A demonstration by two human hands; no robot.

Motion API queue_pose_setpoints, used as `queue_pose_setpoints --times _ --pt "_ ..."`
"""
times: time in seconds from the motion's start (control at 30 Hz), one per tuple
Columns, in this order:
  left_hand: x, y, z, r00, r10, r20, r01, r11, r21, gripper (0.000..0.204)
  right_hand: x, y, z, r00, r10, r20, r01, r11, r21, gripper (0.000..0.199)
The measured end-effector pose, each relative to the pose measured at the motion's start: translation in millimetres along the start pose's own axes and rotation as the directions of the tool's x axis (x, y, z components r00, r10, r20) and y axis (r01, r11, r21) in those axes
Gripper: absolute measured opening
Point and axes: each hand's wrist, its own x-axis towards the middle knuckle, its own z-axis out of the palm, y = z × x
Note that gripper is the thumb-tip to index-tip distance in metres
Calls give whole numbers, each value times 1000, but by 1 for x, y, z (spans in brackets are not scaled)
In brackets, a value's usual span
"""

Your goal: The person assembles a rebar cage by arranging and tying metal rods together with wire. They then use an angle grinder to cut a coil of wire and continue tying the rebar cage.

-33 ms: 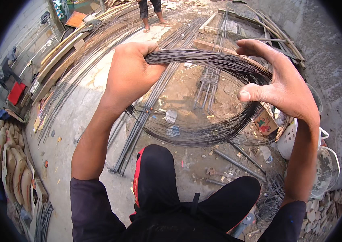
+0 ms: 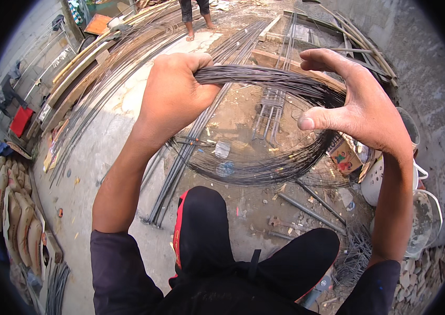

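A large coil of thin dark tie wire (image 2: 264,76) hangs in front of me above my knees. My left hand (image 2: 175,100) is closed round its upper left part, with the strands coming out between thumb and fingers. At the coil's right side, my right hand (image 2: 361,107) has its thumb and fingers spread wide in a C shape. The wire passes by that palm; whether it touches is hard to see. Loose strands fan out along the lower loop. Below and beyond the coil lie long steel bars (image 2: 178,168) and a tied rebar piece (image 2: 271,107).
Filled sacks (image 2: 25,223) are stacked at the left. On the right stand a white bucket (image 2: 374,181) and a printed cardboard box (image 2: 344,157). Grey pipes (image 2: 312,212) lie near my knee. Another person's legs (image 2: 196,16) show at the far end, beside timber (image 2: 78,79).
My right hand has shifted slightly left, and my left hand slightly right. The lower loop of the wire coil has risen a little.
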Motion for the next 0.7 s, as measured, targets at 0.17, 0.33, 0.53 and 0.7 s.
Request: queue_pose_setpoints --times 0.17,0.33,0.53,0.7 --pt "3 0 0 997 70 -23 -70 997 -12 18 7 -13 40 993 111 37 -114 988 107 44" --pt "-20 -32 1 985 26 -171 -25 1000 10 38 -19 -27 49 992 110 66 -127 902 413 53" --pt "7 -27 -43 776 626 -77 -560 741 371 41 -48 -42 100 974 -8 225 -95 891 443 46" --pt "45 28 -20 535 795 286 -801 370 471 30 -66 -22 147 948 135 289 -245 888 388 42"
